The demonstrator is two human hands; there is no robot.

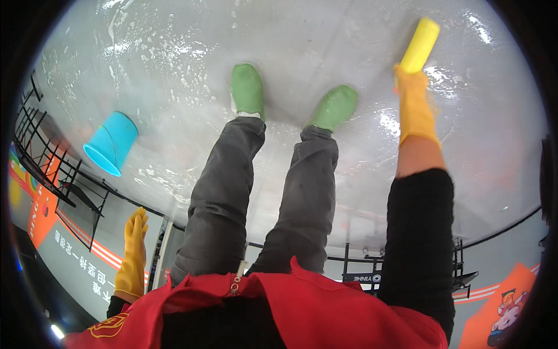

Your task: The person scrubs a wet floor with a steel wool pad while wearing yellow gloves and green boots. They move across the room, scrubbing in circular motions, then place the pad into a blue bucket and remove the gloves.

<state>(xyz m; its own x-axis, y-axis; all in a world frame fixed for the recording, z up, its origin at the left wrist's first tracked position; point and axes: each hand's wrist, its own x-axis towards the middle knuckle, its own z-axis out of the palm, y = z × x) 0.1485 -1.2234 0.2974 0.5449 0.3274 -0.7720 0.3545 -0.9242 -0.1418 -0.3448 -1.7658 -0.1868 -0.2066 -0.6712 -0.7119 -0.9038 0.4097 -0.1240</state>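
At the upper right, my right hand (409,89), in an orange rubber glove and slightly blurred, grips a yellow cylindrical sponge-like block (420,45) close to the wet grey floor (301,48). My left hand (136,231), in a matching glove, is at the lower left with its fingers extended close together; nothing shows in it. A light blue plastic bucket (117,140) with a thin handle stands on the floor at the left. Green shoe covers (248,87) are on my feet, between the bucket and my right hand. Foamy water streaks lie across the floor.
Black metal frames (52,165) stand along the wall at the left. More black equipment (362,278) is behind me at the bottom, near a grey wall with orange panels (501,305) and striped bands. A pale upright post (159,248) rises beside my left hand.
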